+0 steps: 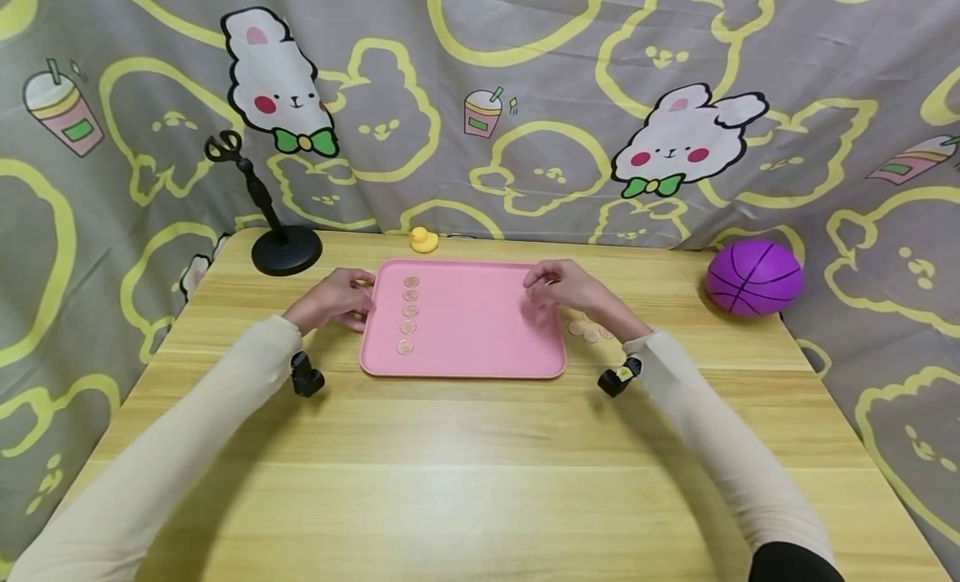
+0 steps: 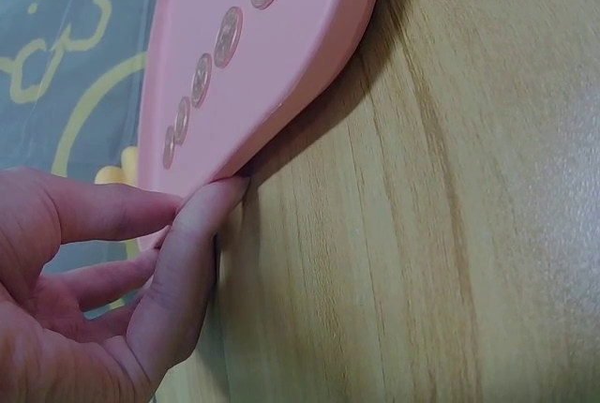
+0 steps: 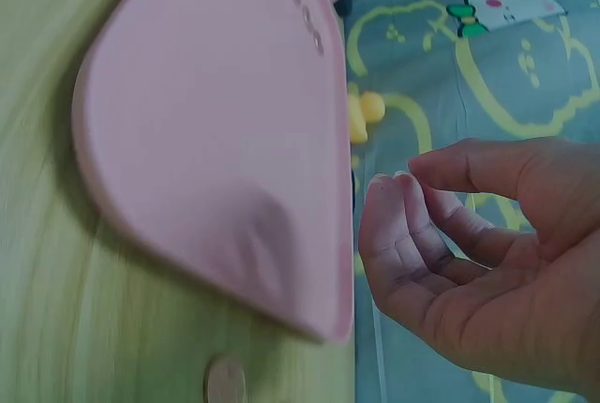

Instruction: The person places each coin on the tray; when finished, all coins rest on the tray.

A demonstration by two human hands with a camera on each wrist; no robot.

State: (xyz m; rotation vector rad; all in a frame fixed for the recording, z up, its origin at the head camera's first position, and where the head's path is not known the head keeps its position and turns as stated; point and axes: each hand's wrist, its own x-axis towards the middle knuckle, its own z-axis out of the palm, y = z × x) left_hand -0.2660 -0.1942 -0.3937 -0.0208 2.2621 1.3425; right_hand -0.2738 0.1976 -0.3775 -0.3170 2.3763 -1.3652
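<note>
Both forearms in cream sleeves reach forward, each with a small black camera strapped at the wrist. The left hand point(image 1: 333, 301) lies low, its fingers loosely curled with the fingertips point(image 2: 220, 199) pointing inward. The right hand point(image 1: 564, 287) hovers with fingers bent, thumb near the forefinger, holding nothing.

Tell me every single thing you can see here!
Tray: one, pink, middle of the table.
Coins on tray: five, coppery, in a row along its left side.
Loose coins: a few, coppery, on the table right of the tray.
Rubber duck: one, yellow, behind the tray.
Ball: one, purple, far right.
Stand: one, black, back left.
Table: one, light wood.
Curtain: grey, bunny print.
Left hand: touching the tray's left edge.
Right hand: over the tray's right edge, grip empty.
</note>
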